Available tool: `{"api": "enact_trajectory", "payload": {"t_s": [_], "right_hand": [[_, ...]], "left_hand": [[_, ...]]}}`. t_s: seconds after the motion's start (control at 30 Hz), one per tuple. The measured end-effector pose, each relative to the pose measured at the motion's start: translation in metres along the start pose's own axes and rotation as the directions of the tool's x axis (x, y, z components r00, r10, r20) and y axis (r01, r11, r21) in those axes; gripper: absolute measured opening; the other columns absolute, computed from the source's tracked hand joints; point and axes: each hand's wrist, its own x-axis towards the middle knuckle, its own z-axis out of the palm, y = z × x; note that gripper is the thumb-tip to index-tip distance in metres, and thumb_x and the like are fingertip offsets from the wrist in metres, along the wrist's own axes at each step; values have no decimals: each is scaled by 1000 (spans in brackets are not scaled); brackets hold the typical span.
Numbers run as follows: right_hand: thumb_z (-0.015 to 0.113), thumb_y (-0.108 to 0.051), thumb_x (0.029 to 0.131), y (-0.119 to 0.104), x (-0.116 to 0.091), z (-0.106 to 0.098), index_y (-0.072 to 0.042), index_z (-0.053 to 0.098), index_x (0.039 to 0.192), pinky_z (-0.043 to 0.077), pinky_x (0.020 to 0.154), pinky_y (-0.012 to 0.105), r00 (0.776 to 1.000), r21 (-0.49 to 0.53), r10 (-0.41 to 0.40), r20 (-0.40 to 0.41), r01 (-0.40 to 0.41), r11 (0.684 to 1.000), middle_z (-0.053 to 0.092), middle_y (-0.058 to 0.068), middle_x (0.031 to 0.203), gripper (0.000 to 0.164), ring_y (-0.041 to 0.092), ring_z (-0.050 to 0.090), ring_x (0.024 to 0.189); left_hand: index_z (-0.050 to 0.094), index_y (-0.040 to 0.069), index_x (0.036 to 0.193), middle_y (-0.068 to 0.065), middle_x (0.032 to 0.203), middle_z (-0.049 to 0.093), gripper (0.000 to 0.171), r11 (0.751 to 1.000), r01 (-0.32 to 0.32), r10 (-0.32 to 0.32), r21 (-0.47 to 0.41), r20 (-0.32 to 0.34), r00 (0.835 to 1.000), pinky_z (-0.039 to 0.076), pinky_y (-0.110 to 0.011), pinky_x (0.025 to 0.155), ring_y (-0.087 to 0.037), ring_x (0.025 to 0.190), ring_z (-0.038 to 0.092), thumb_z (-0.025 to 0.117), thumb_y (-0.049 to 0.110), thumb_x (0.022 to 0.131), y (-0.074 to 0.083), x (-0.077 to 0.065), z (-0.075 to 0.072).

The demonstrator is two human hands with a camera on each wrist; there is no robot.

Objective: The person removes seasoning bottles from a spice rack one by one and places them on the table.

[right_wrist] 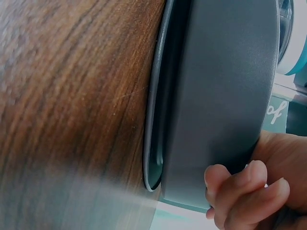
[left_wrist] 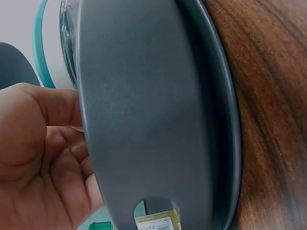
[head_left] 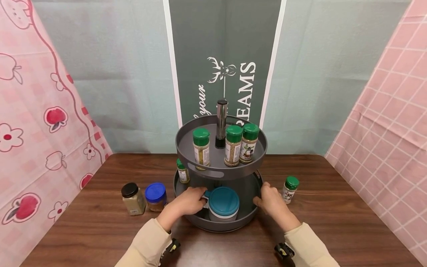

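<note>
A two-tier grey turntable rack (head_left: 217,224) stands on the wooden table. On its lower tier sits a round jar with a teal lid (head_left: 224,201), a white band and a side handle. My left hand (head_left: 189,200) reaches over the lower rim and grips this jar by the handle. In the left wrist view, the tray wall partly hides the fingers of my left hand (left_wrist: 53,153). At the right side of the lower tier, my right hand (head_left: 271,200) holds the rim, thumb inside. Curled fingers of my right hand (right_wrist: 249,191) show against the outer wall.
Several green-capped spice bottles stand on the rack, including one upper bottle (head_left: 202,149) and one lower bottle (head_left: 183,172). Left of the rack are a black-capped jar (head_left: 133,200) and a blue-lidded jar (head_left: 155,196). Another green-capped bottle (head_left: 289,190) stands right of it. A metal post (head_left: 221,120) rises centrally.
</note>
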Motion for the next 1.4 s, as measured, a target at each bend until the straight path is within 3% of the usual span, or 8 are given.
{"api": "enact_trajectory", "payload": {"t_s": [0.2,0.43,0.7,0.97,1.2,1.4], "right_hand": [[61,-12,76,0,-1,0,8,42,88,42,43,33,1000,7,2,5,-2,1000,48,13,57,30,21,48,46],[60,-12,77,1,0,0,10,43,91,42,42,33,1000,10,7,8,-7,1000,48,13,56,31,20,48,45],[60,-11,76,0,0,0,12,44,94,42,42,32,1000,16,5,6,-5,1000,49,12,56,33,20,48,45],[60,-11,77,1,0,0,13,44,97,42,42,33,1000,13,4,9,-4,1000,48,12,56,35,19,48,45],[60,-11,77,1,1,0,14,44,98,43,43,33,1000,10,-5,9,5,1000,49,13,58,36,20,49,47],[61,-10,75,1,2,0,11,45,92,44,45,36,1000,-7,-19,-15,19,1000,48,15,61,31,22,49,50]], "left_hand": [[44,12,78,0,65,39,11,1000,16,-17,13,38,999,38,-30,53,-16,58,44,47,7,87,-2,1,2],[45,13,81,1,64,39,9,1000,25,-25,11,35,999,39,-29,52,-14,57,45,45,10,89,-2,0,3],[44,15,74,4,61,38,14,1000,-8,8,13,-16,1000,37,-26,47,-11,52,42,47,11,87,-3,-1,4],[41,17,66,8,57,37,18,996,-92,93,4,-60,994,32,-20,44,-6,47,38,49,14,82,-5,-2,8],[43,17,68,8,57,45,19,994,-59,51,-96,-82,995,33,-21,45,-5,48,41,47,14,85,-6,-3,9],[46,17,73,3,63,58,15,968,-44,7,-247,-147,989,43,-24,49,-5,58,56,44,15,88,-3,-6,7]]}}
